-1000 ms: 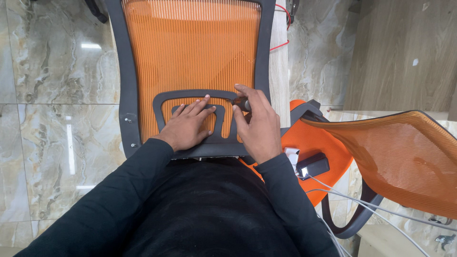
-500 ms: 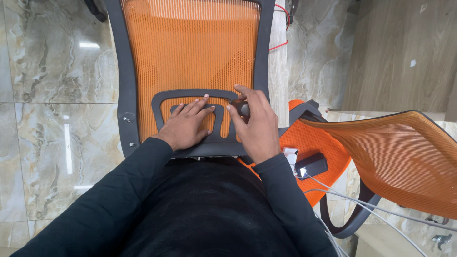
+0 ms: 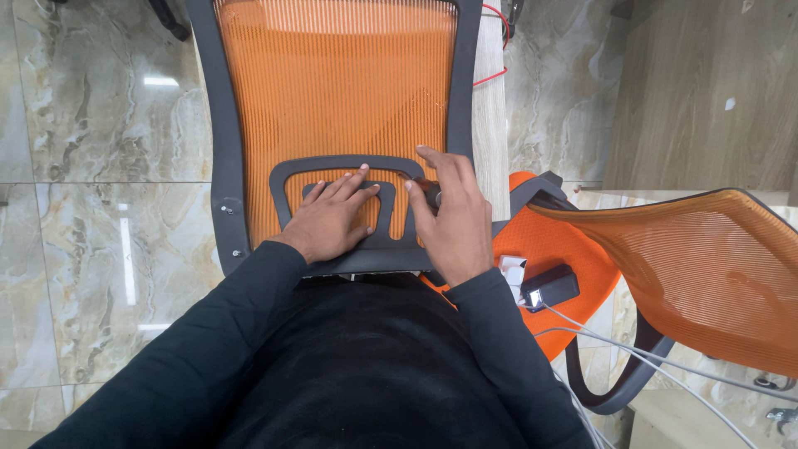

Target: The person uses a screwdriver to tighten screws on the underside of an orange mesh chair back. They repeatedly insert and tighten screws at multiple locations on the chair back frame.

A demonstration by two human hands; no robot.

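Observation:
An orange mesh chair back (image 3: 337, 91) with a dark grey frame lies flat in front of me. My left hand (image 3: 329, 218) rests palm down, fingers apart, on the grey lumbar bracket (image 3: 287, 176) at its lower part. My right hand (image 3: 447, 218) is closed around a small tool with a dark handle (image 3: 431, 193), whose tip points left at the bracket's right side. Most of the tool is hidden by my fingers.
Another orange mesh chair (image 3: 706, 266) stands at the right, its orange seat (image 3: 549, 249) carrying a black box-shaped device (image 3: 549, 288) and a small white item (image 3: 513, 268). White cables (image 3: 657, 366) run across the lower right. Marble floor tiles (image 3: 91, 224) lie at the left, a wooden panel (image 3: 698, 91) at the upper right.
My right hand has shifted a little on the tool at the bracket. My left hand stays flat on the bracket.

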